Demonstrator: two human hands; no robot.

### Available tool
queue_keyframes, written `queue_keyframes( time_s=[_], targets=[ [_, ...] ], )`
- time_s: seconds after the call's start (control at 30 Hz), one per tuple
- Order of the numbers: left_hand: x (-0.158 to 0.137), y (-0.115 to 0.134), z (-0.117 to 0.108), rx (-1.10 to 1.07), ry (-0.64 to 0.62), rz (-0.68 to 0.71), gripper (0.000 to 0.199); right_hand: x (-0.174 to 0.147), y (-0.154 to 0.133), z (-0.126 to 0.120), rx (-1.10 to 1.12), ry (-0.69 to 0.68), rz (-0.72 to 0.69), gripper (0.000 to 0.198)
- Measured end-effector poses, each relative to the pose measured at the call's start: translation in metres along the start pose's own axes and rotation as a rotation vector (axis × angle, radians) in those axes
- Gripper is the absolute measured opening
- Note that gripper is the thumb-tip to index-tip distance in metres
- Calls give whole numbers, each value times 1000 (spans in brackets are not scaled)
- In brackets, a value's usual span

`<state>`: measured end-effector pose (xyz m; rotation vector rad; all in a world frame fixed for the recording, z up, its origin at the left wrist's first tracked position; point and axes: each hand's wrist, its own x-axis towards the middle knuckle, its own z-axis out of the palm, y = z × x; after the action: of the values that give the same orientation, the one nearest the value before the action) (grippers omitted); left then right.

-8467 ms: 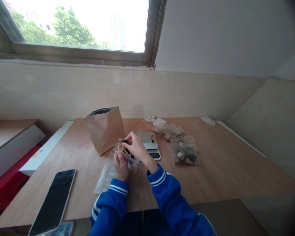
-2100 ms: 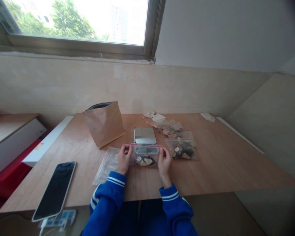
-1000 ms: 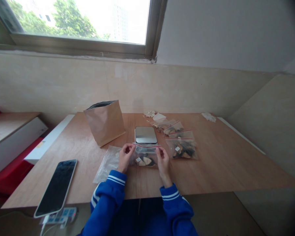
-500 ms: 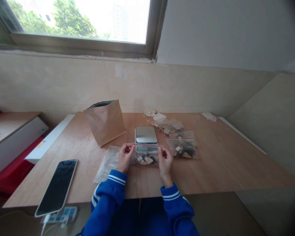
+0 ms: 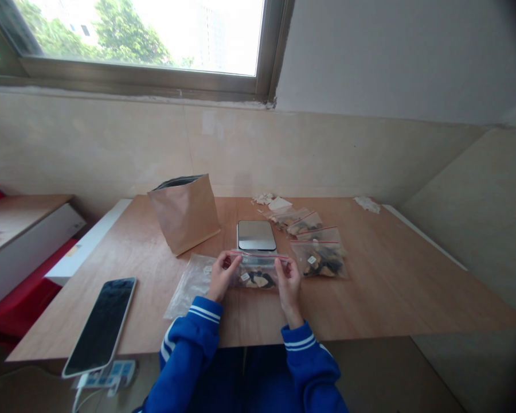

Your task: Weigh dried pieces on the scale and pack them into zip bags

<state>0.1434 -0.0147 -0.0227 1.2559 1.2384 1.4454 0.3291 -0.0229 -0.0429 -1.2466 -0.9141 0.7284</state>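
One clear bag [image 5: 258, 279] of dark and pale pieces is stretched between the left hand [image 5: 221, 279] and the right hand [image 5: 289, 282], each grip clamped on an end of its red-striped top. It's just in front of the scale [image 5: 256, 234] on the counter [image 5: 391, 281]. I see another filled bag [image 5: 320, 264] near the right hand, flat clear plastic [image 5: 187, 289] beside the left, and an open-topped paper bag [image 5: 187, 217] behind.
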Motion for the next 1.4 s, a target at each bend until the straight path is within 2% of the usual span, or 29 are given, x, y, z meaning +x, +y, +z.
queue_keyframes(
  time_s=[0.1, 0.27, 0.47, 0.77, 1.13, 1.4],
  targets=[
    [0, 0, 0, 3, 8, 10, 26, 1, -1, 0, 50, -1, 56, 42],
    [0, 2, -1, -7, 19, 20, 25, -2, -8, 0, 23, -110, 121, 43],
    [-1, 7, -1, 4, 46, -11, 29, -4, -13, 1, 5, -102, 75, 40],
    [-2, 9, -3, 49, 78, 29, 25, 0, 0, -2, -56, -70, 7, 40],
    [-2, 6, 0, -56, -61, -31, 29, 0, 0, -2, -47, -80, -9, 39],
    [-3, 6, 0, -12, -43, -33, 31, -5, -13, -1, -30, -117, 44, 42]
  ],
)
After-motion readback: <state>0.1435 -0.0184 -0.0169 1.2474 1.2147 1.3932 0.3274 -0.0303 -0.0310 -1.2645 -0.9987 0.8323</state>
